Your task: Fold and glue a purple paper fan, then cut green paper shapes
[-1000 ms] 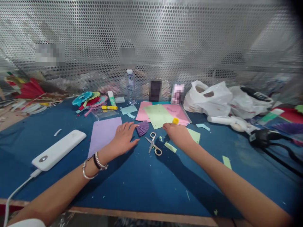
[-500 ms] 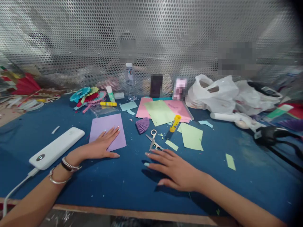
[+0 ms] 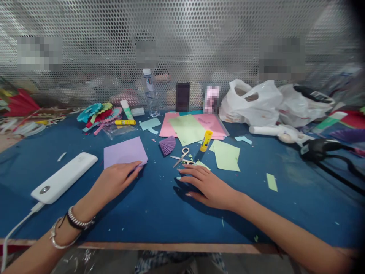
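Note:
My left hand (image 3: 118,178) pinches the near right corner of a purple paper sheet (image 3: 124,149), thumb below and fingers above; that edge is slightly lifted. My right hand (image 3: 205,184) holds nothing, its fingers spread just above the blue tabletop, close to the white-handled scissors (image 3: 182,156), which lie with blades apart. Beyond the scissors are a pleated purple paper fan (image 3: 167,145) and an upright yellow glue stick (image 3: 206,141). A light green sheet (image 3: 227,156) lies right of the glue stick.
Pink sheets (image 3: 168,125) with a green sheet (image 3: 186,128) on top lie at the back. A water bottle (image 3: 151,93), paper rosettes (image 3: 99,114) and white plastic bags (image 3: 252,102) stand along the mesh partition. A corded white power bank (image 3: 65,178) sits left; a black strap (image 3: 339,163) lies right.
My left hand has gone from lying flat on the purple sheet to pinching its near right corner. My right hand stays spread and has moved slightly nearer the scissors. The view has shifted a little.

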The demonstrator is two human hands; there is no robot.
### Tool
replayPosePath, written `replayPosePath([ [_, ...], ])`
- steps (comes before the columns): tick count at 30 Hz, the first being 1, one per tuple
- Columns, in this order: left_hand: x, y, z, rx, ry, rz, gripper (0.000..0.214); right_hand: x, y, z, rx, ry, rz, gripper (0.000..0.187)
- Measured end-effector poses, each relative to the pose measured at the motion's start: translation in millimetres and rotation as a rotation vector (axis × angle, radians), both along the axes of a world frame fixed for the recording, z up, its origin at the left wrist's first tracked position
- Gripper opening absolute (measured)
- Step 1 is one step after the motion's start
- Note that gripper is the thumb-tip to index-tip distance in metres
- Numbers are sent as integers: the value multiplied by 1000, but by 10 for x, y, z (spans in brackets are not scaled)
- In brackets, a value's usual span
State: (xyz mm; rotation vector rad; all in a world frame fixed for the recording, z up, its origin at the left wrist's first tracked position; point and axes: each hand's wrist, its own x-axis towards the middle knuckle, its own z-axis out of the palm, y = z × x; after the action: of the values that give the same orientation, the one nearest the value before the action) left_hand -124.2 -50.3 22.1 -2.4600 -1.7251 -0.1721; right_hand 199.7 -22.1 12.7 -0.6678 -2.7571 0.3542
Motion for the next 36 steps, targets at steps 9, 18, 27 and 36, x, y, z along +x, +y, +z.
replayPosePath([
  [9,746,-347,281,440,-32,-302,19,-98,-294,109,108,217,-152,40],
  [18,1348,-870,65,228,-194,-560,20,224,-750,47,262,195,-40,9],
  [27,1351,-720,-176,-222,-54,-573,39,539,-857,-145,196,-23,-172,11],
  [36,1432,-633,-199,-245,-46,-447,41,506,-873,-148,-12,28,-315,14],
])
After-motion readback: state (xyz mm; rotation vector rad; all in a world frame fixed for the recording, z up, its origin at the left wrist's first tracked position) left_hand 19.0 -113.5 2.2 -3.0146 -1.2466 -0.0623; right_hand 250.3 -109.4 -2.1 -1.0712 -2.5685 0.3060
